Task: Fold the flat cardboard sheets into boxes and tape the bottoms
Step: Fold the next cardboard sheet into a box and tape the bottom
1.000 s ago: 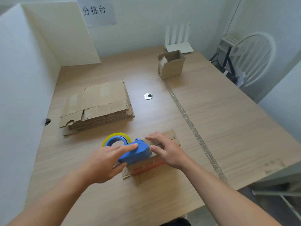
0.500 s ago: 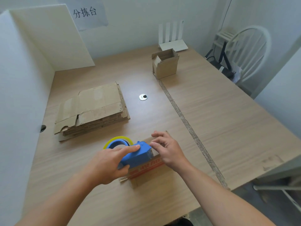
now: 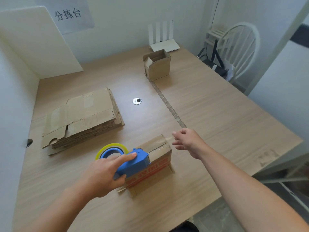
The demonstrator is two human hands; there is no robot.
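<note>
The stack of flat cardboard sheets [image 3: 82, 118] lay left of centre on the surface [image 3: 217, 114], probably kept there as stock for later boxes. At lower centre my left hand [image 3: 103, 174] gripped the blue tape dispenser [image 3: 133, 163]. The index finger lay along its top, apparently to press it onto the seam. The dispenser rested on the near end of the upturned box [image 3: 155, 158], whose bottom flaps faced up so that tape could run along their join. A finished box [image 3: 158, 66] stood at upper centre, well apart from the work. Just right of the upturned box my right hand [image 3: 187, 141] hovered, fingers [image 3: 177, 133] relaxed and holding nothing. I could not tell whether they touched the tape's far end.
</note>
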